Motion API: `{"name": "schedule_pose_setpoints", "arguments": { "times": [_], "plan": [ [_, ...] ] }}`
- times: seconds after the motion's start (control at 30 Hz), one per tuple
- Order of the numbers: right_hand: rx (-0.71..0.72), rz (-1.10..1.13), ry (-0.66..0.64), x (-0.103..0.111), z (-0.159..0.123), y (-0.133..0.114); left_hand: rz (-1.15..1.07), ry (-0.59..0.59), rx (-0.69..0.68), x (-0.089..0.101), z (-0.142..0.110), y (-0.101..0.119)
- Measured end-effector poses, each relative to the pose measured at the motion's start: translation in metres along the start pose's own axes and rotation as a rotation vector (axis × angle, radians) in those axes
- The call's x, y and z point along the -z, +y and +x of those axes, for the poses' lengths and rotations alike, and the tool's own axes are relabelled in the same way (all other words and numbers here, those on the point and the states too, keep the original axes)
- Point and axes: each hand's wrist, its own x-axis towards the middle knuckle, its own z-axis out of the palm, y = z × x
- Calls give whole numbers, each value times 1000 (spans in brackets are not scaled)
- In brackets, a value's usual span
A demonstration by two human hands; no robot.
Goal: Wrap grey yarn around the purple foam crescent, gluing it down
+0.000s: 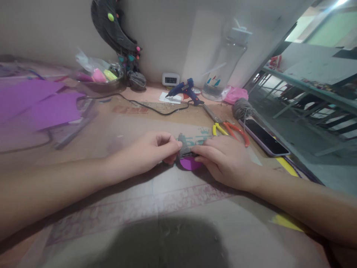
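Note:
Mid-table, a small piece wrapped in grey yarn is between my two hands. A purple piece with a rounded lower edge shows just beneath it; whether the two are joined I cannot tell. My left hand pinches the wrapped piece at its left edge, thumb against forefinger. From the other side, my right hand grips its lower right part, fingers bent and pressed together. The fingers of my right hand hide part of both pieces.
Behind my hands lie yellow-handled pliers, orange-handled scissors and a blue glue gun with a trailing cord. A phone and grey yarn ball lie right. Purple sheets spread left; a glass bottle stands behind.

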Motion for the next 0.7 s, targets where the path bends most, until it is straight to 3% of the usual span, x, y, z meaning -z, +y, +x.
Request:
{"name": "schedule_pose_setpoints", "arguments": {
  "times": [0.7],
  "plan": [
    [-47, 84, -15, 2, -1, -1, -2, -7, -2, -1, -2, 1]
  ]
}}
